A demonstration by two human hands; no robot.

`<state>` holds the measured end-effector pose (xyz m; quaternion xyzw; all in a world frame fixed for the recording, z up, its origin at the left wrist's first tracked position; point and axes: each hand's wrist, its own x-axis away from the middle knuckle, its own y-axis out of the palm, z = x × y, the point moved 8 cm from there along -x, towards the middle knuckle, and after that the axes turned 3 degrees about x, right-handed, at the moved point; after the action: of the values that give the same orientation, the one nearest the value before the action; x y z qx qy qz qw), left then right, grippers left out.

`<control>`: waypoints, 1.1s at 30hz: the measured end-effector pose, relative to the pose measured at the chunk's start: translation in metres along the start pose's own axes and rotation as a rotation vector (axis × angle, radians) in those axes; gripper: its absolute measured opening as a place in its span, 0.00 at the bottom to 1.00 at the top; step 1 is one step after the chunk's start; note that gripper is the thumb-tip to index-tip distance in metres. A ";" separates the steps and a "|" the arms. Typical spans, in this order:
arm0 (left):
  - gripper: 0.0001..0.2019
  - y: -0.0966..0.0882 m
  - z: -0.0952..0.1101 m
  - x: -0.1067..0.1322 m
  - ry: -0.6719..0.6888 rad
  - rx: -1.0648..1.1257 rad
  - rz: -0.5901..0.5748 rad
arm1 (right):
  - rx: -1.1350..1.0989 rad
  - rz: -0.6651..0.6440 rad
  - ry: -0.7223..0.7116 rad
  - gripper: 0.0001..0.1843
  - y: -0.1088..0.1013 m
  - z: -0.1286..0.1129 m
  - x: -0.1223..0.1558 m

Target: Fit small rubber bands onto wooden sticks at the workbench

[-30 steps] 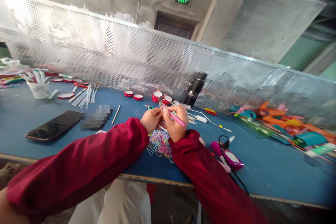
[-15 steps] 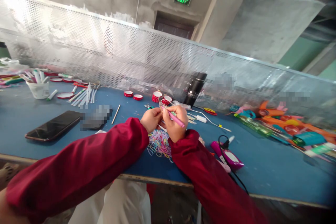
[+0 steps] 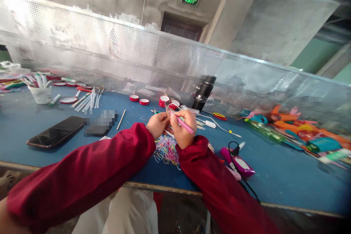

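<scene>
My left hand [image 3: 157,125] is closed in a pinch on a thin, flat brownish strip [image 3: 166,107] that points up from the fingertips. What the strip is made of I cannot make out. Wrapped round a pink pen-like tool [image 3: 185,125], my right hand [image 3: 184,135] meets the left, their fingertips close together. The tool's tip is hidden among the fingers. Just below both hands lies a tangled heap of small multicoloured rubber bands [image 3: 166,151] on the blue table [image 3: 148,173].
Left of my hands lie a thin stick [image 3: 121,119], a phone [image 3: 56,131] and a cup of markers [image 3: 40,94]. Behind them are red tape rolls [image 3: 144,101] and a black bottle [image 3: 204,93]. A purple corded device [image 3: 241,164] and an orange pile [image 3: 304,131] lie right.
Both hands keep almost the same place and grip. The flat strip at the fingertips has shifted very slightly; nothing was let go.
</scene>
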<state>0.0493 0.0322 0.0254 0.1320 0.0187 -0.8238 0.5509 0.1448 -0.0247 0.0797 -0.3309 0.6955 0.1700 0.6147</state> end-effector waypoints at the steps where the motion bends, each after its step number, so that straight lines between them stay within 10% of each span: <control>1: 0.09 0.000 0.001 0.001 0.005 -0.006 0.008 | -0.003 -0.004 -0.011 0.06 0.001 -0.002 0.000; 33: 0.08 -0.001 0.001 0.002 0.033 -0.012 0.018 | -0.008 -0.015 -0.039 0.06 0.003 -0.007 0.001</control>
<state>0.0477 0.0307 0.0262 0.1424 0.0316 -0.8164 0.5588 0.1378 -0.0271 0.0800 -0.3350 0.6804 0.1745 0.6280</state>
